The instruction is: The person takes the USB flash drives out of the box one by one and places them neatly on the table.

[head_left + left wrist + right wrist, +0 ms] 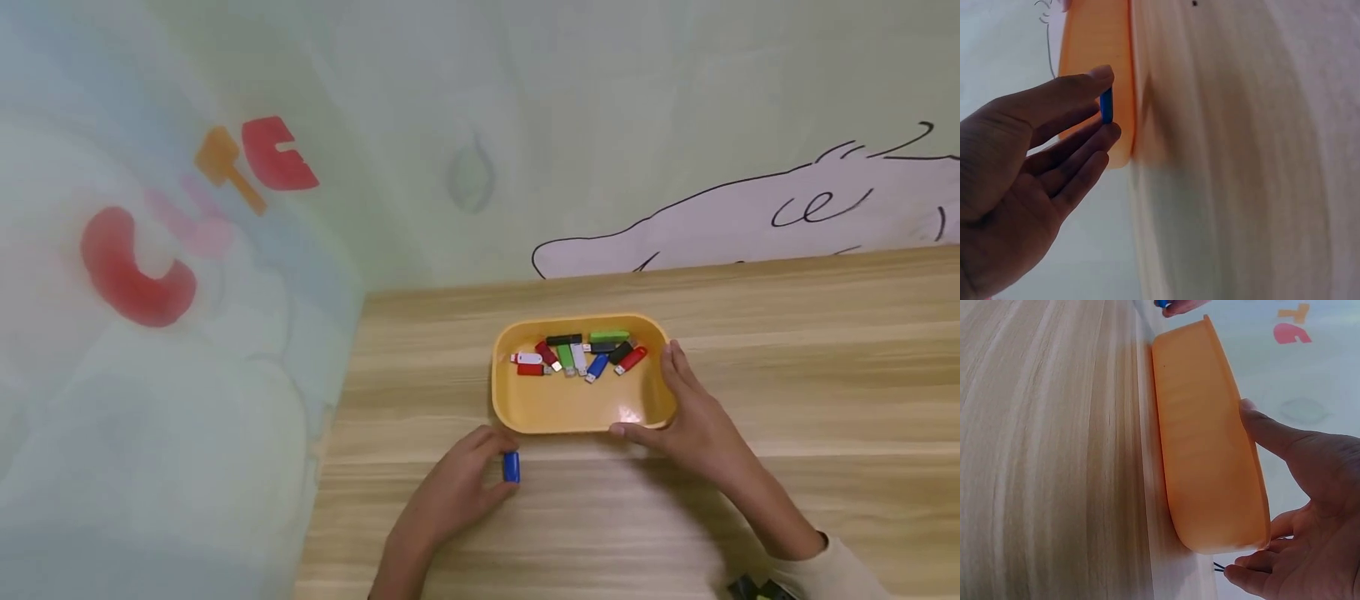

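Note:
Between its thumb and fingers my left hand [457,487] pinches a small blue USB stick [512,467], held in front of the near left corner of a yellow plastic bin [570,410]. In the left wrist view the USB stick [1106,106] shows as a thin upright strip between thumb and fingertips. My right hand [701,425] grips the bin's near right corner, thumb on the front rim and fingers along the right end. Inside the bin, toward its back, lie several USB sticks: a red one [634,358], a blue one [597,367], plus green, black and white ones.
The bin stands on a wood-grain table [810,375]. Behind the table and at its left are walls [420,125] with painted pictures. A dark object [761,588] shows beside the right sleeve [825,575] at the bottom edge.

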